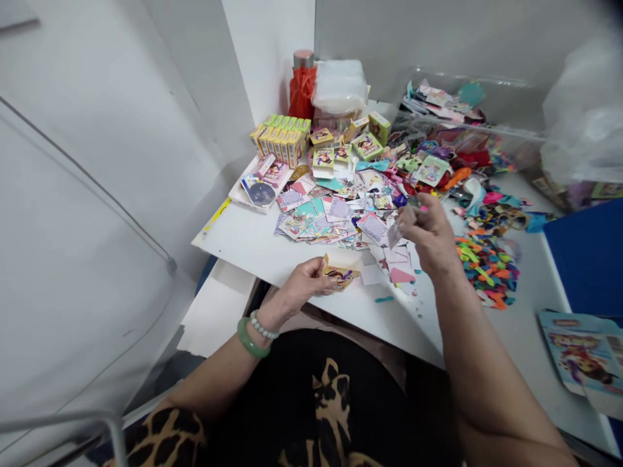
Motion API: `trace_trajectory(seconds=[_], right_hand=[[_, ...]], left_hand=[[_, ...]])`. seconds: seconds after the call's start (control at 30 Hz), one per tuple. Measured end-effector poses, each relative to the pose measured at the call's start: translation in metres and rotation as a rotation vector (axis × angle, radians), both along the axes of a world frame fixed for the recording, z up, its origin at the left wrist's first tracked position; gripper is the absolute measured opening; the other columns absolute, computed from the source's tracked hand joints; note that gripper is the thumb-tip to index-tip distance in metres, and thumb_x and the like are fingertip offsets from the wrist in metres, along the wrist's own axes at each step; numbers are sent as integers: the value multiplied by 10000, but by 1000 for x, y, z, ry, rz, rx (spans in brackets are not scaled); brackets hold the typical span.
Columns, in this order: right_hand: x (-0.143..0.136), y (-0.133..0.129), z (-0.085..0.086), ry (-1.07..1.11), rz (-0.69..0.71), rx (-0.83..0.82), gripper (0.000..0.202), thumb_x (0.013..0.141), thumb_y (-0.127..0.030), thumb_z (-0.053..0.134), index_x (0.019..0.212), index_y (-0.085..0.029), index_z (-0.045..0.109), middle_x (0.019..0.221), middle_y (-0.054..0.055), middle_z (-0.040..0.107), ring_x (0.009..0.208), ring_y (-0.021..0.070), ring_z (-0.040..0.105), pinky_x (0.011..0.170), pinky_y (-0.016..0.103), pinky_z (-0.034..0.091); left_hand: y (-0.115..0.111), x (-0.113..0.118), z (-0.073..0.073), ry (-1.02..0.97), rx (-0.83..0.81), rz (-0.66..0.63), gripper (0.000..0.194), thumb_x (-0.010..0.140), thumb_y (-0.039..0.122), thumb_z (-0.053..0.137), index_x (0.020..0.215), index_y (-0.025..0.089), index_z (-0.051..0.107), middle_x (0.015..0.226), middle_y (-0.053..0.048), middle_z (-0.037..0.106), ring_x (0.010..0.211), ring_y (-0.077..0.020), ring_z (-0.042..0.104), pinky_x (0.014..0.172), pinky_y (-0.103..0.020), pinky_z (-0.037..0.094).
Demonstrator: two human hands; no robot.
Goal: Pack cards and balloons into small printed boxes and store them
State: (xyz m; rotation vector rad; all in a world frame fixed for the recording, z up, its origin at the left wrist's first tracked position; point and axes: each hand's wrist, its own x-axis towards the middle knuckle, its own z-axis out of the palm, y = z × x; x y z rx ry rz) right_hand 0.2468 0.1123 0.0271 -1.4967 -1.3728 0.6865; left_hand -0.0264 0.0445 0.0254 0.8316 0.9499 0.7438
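Left forearm [221, 384] inclined from lower left; left hand [306, 282] just below frame center, set in a grip. Right forearm [470, 340] angled from lower right; right hand [432, 239] right of center, flexed in a pinch.

Blur leaves the print on a small packet [396, 229] in the right hand [431, 239] unreadable. The left hand [307, 283] hides one end of a yellow box [343, 277], while the frame's right edge crops a plastic bag [581, 123] and a light-blue carton [581, 353].

Scattered cards [337, 209], boxes [293, 146], white table [246, 237]
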Motion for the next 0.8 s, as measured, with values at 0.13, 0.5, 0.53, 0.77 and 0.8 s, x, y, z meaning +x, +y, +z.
trace_trajectory(seconds=[0.13, 0.5, 0.53, 0.77, 0.8], right_hand=[[-30, -43, 28, 366, -74, 88, 458, 745, -309, 624, 1200, -253, 620, 1173, 107, 718, 1017, 283, 714, 792, 412, 598], [-66, -97, 18, -148, 230, 240, 216, 989, -315, 560, 911, -276, 757, 852, 62, 734, 875, 244, 676, 865, 442, 569], [-64, -101, 16, -203, 268, 262, 231, 996, -310, 561, 890, -274, 764, 854, 65, 730, 886, 245, 671, 869, 448, 561], [-23, -99, -12, -322, 177, 78, 233, 983, -326, 560, 1075, -296, 771, 1247, 88, 713, 1186, 289, 658, 981, 489, 569], [-18, -95, -16, -400, 160, 17, 228, 963, -311, 573, 1087, -292, 763, 1225, 91, 720, 1166, 301, 658, 975, 497, 569]], left_hand=[[-4, 6, 7, 84, 51, -11, 591, 644, 478, 933, 1075, 141, 712, 1039, -70, 762, 860, -184, 694, 703, -258, 522], [-24, 10, 15, 62, -15, -163, 562, 665, 516, 926, 1034, 159, 698, 979, -54, 762, 822, -190, 696, 647, -253, 526], [-24, 9, 13, 69, -20, -156, 551, 671, 506, 925, 1035, 162, 694, 985, -53, 762, 828, -189, 698, 642, -249, 525], [-6, 2, -9, 60, -47, -43, 540, 695, 493, 919, 1053, 158, 691, 1050, -66, 775, 936, -228, 729, 830, -344, 585], [-2, 0, -12, 60, -35, -2, 543, 695, 491, 919, 1061, 158, 694, 1066, -69, 778, 959, -234, 729, 872, -366, 585]])
